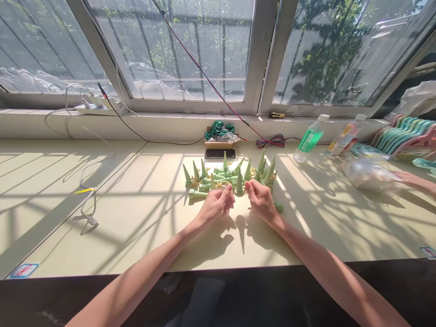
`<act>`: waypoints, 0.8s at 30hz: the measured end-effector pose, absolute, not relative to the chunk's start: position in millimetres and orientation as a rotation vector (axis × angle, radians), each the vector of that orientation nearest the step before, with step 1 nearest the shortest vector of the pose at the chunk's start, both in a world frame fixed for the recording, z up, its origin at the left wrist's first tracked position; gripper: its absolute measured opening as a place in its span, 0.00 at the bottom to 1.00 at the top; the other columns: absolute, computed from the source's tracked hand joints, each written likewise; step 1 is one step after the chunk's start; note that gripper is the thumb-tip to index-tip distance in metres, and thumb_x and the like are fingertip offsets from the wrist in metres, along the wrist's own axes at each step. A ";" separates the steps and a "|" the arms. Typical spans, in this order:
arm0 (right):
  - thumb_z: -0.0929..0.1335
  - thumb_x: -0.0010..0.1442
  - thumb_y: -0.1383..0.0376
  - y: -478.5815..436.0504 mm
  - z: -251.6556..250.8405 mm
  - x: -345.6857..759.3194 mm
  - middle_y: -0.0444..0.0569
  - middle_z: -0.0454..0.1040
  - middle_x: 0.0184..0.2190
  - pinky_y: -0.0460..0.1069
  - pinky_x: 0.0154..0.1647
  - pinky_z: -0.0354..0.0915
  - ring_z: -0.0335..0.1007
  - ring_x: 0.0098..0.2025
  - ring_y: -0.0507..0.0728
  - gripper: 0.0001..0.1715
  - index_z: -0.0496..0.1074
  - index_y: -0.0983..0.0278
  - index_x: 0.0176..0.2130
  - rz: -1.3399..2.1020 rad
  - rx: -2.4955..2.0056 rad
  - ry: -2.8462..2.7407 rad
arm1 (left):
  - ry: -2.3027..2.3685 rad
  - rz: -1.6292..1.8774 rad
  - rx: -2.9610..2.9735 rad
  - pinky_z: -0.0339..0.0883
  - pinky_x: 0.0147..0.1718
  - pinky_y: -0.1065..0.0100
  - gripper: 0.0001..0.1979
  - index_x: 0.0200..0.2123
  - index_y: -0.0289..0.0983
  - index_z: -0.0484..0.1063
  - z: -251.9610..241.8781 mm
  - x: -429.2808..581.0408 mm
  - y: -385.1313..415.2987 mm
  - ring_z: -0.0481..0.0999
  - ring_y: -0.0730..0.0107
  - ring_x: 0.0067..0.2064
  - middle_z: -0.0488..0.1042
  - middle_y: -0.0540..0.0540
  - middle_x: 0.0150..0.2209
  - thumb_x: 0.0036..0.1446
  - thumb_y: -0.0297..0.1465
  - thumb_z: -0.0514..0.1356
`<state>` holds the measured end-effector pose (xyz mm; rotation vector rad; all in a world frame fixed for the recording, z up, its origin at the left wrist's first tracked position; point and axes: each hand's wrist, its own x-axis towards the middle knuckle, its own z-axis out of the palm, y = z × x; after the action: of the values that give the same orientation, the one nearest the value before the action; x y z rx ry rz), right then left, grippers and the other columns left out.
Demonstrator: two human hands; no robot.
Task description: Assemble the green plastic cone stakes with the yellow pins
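Observation:
Many small green cone-topped pieces (225, 162) stand or lie in a group on the pale table (143, 245). One green cone (239, 182) stands upright in the gap between my hands, and its long shadow falls toward the front edge. My left hand (218, 202) is at the group's front, thumb and fingers drawn together; what it holds, if anything, is too small to tell. To the right of that cone, my right hand (261, 198) is closed, its fingertips curled in, and their contents are hidden. A green piece (279, 207) lies just beyond its wrist.
Behind the group are a black phone (220, 153) and a small cardboard box (221, 145). Two bottles, one green-labelled (309, 138), stand at right. Another person's hand (405, 178) touches a plastic bag (368, 175). A white cable (89, 213) lies at left.

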<state>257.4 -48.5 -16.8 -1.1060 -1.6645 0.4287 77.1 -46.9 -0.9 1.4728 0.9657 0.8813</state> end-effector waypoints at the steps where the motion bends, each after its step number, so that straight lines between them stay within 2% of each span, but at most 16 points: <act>1: 0.59 0.71 0.54 -48.5 -17.3 257.6 0.40 0.56 0.20 0.47 0.24 0.50 0.50 0.22 0.50 0.24 0.56 0.61 0.25 0.425 -1.095 -1.693 | 0.944 0.814 1.404 0.58 0.13 0.73 0.32 0.24 0.34 0.71 -0.7 76.9 -46.1 0.66 0.75 0.16 0.70 0.46 0.21 0.63 0.56 0.50; 5: 0.58 0.71 0.53 -49.0 -19.4 257.6 0.42 0.58 0.21 0.48 0.25 0.52 0.52 0.22 0.51 0.23 0.59 0.61 0.27 0.418 -1.042 -1.813 | 0.881 0.705 1.221 0.58 0.13 0.73 0.36 0.22 0.32 0.74 -1.7 76.5 -44.5 0.69 0.73 0.18 0.73 0.41 0.20 0.61 0.58 0.49; 12: 0.58 0.71 0.55 -51.0 -18.2 257.7 0.45 0.61 0.23 0.52 0.27 0.55 0.55 0.24 0.55 0.22 0.60 0.60 0.27 0.416 -0.975 -1.879 | 0.884 0.673 1.119 0.60 0.13 0.73 0.34 0.23 0.31 0.76 -10.0 74.6 -41.4 0.69 0.74 0.17 0.75 0.41 0.21 0.54 0.60 0.57; 16: 0.58 0.71 0.57 -51.6 -16.3 257.7 0.46 0.63 0.25 0.52 0.27 0.56 0.56 0.25 0.55 0.20 0.61 0.60 0.28 0.427 -0.965 -1.897 | 0.912 0.669 1.112 0.62 0.14 0.74 0.34 0.24 0.30 0.77 -8.5 74.8 -42.6 0.69 0.74 0.17 0.75 0.40 0.22 0.55 0.59 0.58; 19: 0.58 0.71 0.57 -51.6 -17.0 257.0 0.45 0.61 0.23 0.51 0.26 0.54 0.54 0.24 0.54 0.20 0.59 0.60 0.27 0.433 -1.000 -1.873 | 0.913 0.713 1.136 0.64 0.16 0.73 0.32 0.25 0.30 0.77 -3.8 75.2 -45.1 0.69 0.75 0.18 0.76 0.39 0.25 0.55 0.57 0.60; 21: 0.58 0.71 0.58 -51.5 -18.3 256.3 0.43 0.58 0.22 0.50 0.25 0.52 0.51 0.23 0.53 0.21 0.57 0.60 0.26 0.452 -1.022 -1.853 | 0.900 0.749 1.182 0.65 0.18 0.73 0.30 0.26 0.30 0.77 -0.9 74.9 -46.6 0.69 0.76 0.19 0.76 0.41 0.25 0.56 0.55 0.61; 24: 0.58 0.71 0.56 -51.0 -19.7 254.7 0.41 0.56 0.21 0.49 0.24 0.51 0.50 0.22 0.51 0.22 0.54 0.60 0.25 0.482 -1.039 -1.829 | 0.888 0.798 1.292 0.65 0.20 0.72 0.25 0.25 0.33 0.74 1.9 74.1 -47.7 0.69 0.75 0.19 0.71 0.48 0.20 0.55 0.51 0.64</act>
<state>254.7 -51.0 -19.7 -1.0386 -1.8289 0.4819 74.1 -47.7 1.9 1.2916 0.8877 0.7980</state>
